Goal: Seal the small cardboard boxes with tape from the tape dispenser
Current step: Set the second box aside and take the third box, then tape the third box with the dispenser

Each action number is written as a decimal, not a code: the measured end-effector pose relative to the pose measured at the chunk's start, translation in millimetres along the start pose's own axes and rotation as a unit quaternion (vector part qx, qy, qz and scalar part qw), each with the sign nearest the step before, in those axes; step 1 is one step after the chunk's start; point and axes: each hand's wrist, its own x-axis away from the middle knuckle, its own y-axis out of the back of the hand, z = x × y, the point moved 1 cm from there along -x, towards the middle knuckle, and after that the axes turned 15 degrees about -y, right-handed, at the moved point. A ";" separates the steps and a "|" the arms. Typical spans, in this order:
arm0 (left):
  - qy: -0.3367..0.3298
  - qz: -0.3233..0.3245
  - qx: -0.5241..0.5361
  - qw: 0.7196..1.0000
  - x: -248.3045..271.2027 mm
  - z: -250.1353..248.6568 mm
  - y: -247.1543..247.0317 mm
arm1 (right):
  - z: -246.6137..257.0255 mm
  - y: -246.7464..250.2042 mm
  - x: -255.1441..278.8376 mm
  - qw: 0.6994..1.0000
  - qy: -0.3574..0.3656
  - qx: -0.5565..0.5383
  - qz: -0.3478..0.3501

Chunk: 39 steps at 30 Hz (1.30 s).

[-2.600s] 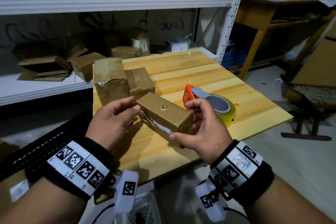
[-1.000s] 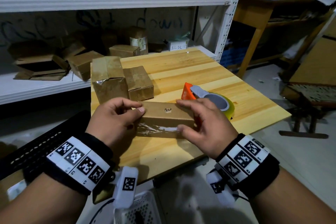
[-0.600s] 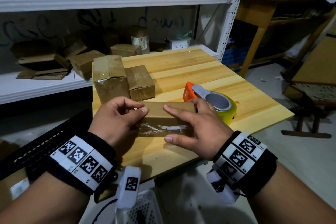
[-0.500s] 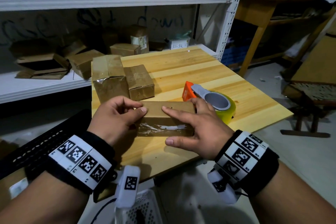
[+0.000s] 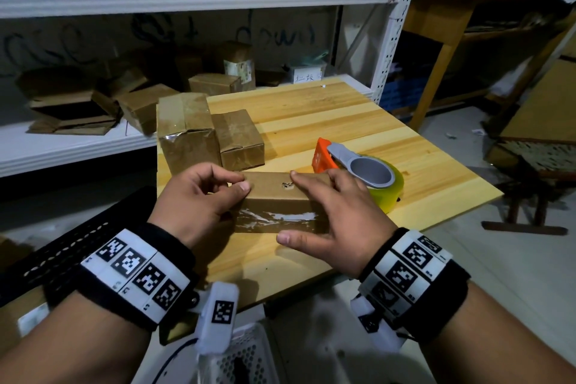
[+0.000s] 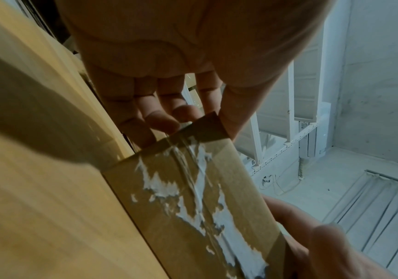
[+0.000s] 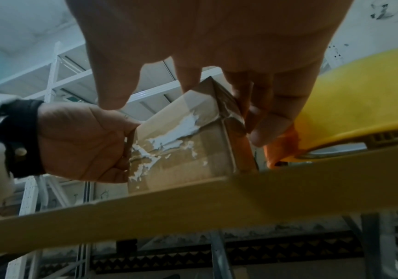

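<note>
The box lies on the table's near edge, long axis left to right, taped side facing near. The left hand grips its left end; the right hand presses flat-fingered on top. The wrinkled tape could lift if left unsmoothed. The dispenser sits just right.

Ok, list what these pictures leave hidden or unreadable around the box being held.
- Left end of the held box: covered by the left hand in the head view.
- Its far side and underside: turned away in every view.
- Tape dispenser: the right hand hides its near part; the right wrist view shows only a blurred yellow edge.
- White label on the shelf: writing too small to read.
</note>
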 end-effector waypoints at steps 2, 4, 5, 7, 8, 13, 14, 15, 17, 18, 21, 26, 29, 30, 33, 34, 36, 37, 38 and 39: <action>0.001 0.002 -0.002 1.000 0.1 0.2 0.1 | 2.1 1.0 2.1 1.000 -0.004 0.007 0.013; 0.001 0.000 -0.003 1.000 0.5 0.6 0.1 | 3.8 1.3 3.2 1.000 -0.006 0.013 0.019; 0.003 -0.002 -0.001 1.000 0.4 1.6 0.0 | 4.5 0.8 3.1 1.000 -0.007 0.015 0.021; 0.004 -0.007 0.001 1.000 0.1 3.3 -0.1 | 5.9 -0.1 3.5 0.999 -0.009 0.020 0.024; 0.003 -0.008 0.000 1.000 0.3 3.3 -0.5 | 6.4 -0.4 3.7 0.999 -0.009 0.022 0.025; 0.006 -0.015 0.003 1.000 0.7 4.6 -1.2 | 8.8 0.2 5.8 0.999 -0.008 0.029 0.028; 0.002 -0.015 -0.001 1.000 0.7 4.5 -1.6 | 9.3 0.8 6.1 0.999 -0.009 0.029 0.027; -0.002 -0.015 -0.007 1.000 0.6 4.9 -1.8 | 9.6 1.3 6.1 0.999 -0.011 0.027 0.029; -0.006 -0.011 -0.014 1.000 0.3 3.9 -2.2 | 9.4 2.7 5.6 0.999 -0.010 0.027 0.032; -0.008 -0.007 -0.016 1.000 0.0 2.9 -2.4 | 9.1 3.4 5.4 0.999 -0.009 0.030 0.032; -0.003 -0.003 -0.023 1.000 -1.5 1.6 -0.6 | 8.5 4.1 7.8 0.998 -0.007 0.032 0.051; 0.014 0.003 -0.015 1.000 -2.0 -0.5 3.4 | 4.1 15.2 5.5 0.997 0.010 -0.071 0.018; 0.010 0.011 -0.013 1.000 -0.7 -1.7 4.6 | -7.4 27.5 -0.2 0.985 0.027 -0.133 -0.102; 0.005 0.010 -0.015 1.000 -0.2 -1.5 4.7 | -12.3 31.0 -3.0 0.978 0.030 -0.152 -0.140; -0.011 0.000 -0.019 1.000 0.6 0.3 4.3 | -27.9 36.6 -15.4 0.959 0.010 -0.173 -0.223; -0.013 -0.003 -0.019 1.000 0.6 0.5 3.8 | -32.6 37.6 -19.8 0.957 -0.015 -0.172 -0.233; -0.013 -0.006 -0.019 1.000 0.9 0.6 3.1 | -38.6 37.7 -26.8 0.959 -0.084 -0.163 -0.218; -0.013 -0.006 -0.017 1.000 1.2 0.2 2.8 | -39.9 36.9 -28.6 0.961 -0.109 -0.153 -0.202; -0.014 -0.006 -0.017 1.000 1.5 -0.4 2.6 | -39.9 36.1 -29.2 0.964 -0.122 -0.141 -0.190; -0.016 -0.005 -0.020 1.000 1.7 -0.9 2.7 | -38.7 35.1 -29.4 0.967 -0.123 -0.127 -0.182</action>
